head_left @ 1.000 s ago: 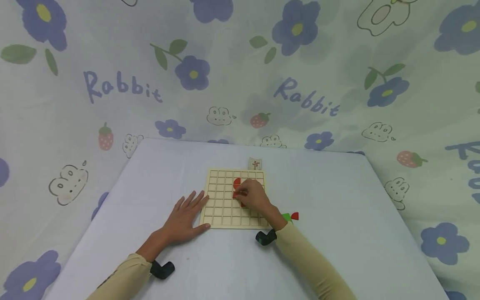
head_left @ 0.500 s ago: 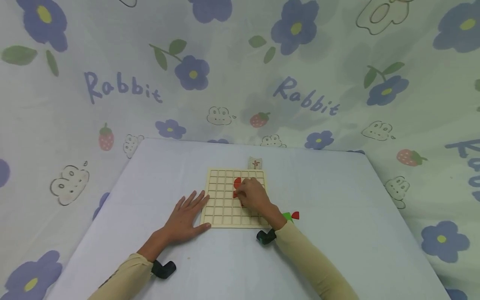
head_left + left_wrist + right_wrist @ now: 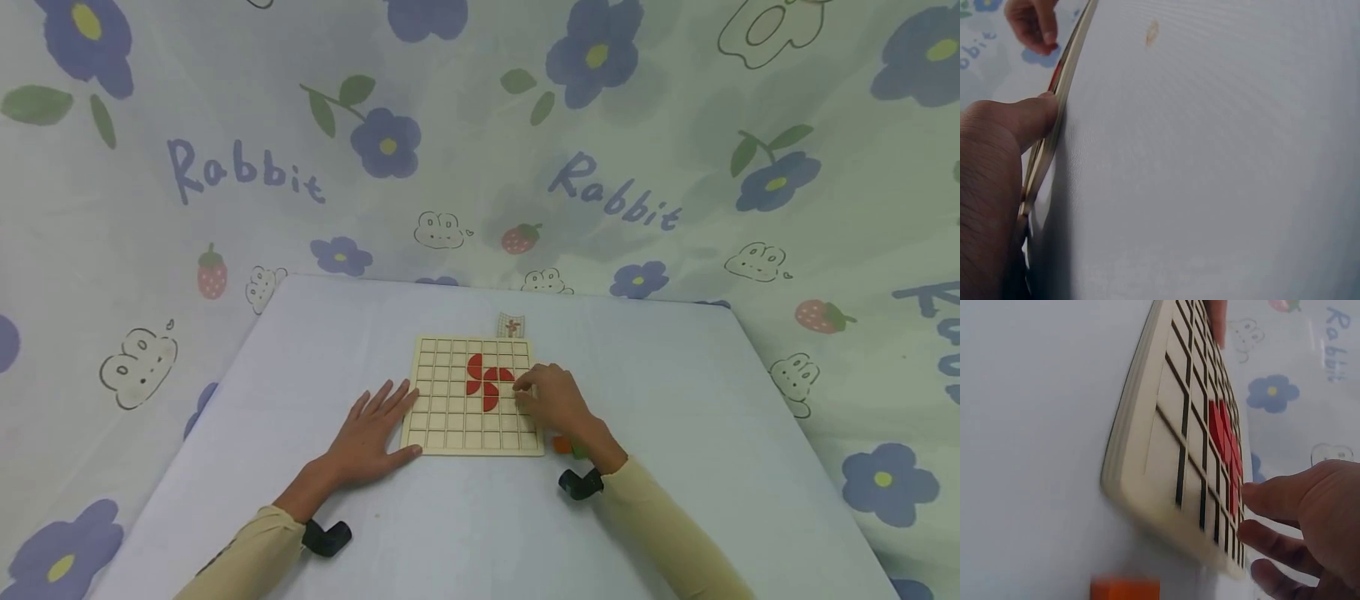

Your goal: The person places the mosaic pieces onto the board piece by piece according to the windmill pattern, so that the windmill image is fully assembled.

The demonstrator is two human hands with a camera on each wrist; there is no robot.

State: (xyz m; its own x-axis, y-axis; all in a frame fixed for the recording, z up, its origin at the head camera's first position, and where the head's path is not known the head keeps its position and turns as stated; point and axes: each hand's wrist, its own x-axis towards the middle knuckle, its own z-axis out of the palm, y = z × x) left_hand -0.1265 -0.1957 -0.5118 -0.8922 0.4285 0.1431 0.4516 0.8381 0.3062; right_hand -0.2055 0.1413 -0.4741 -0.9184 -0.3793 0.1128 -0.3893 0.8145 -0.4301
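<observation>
The right hand [image 3: 558, 402] has shifted from the middle of the board [image 3: 480, 453] to its right edge. Red pieces [image 3: 490, 396] that the fingers [image 3: 525, 381] covered are now exposed, left of the fingertips. An orange block [image 3: 562, 445] has come into view, nearer the wearer than the fingers, beside the wrist.

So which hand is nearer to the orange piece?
Right: the right hand is at the right edge of the board, just beyond the orange piece; the left hand is at the opposite edge.
</observation>
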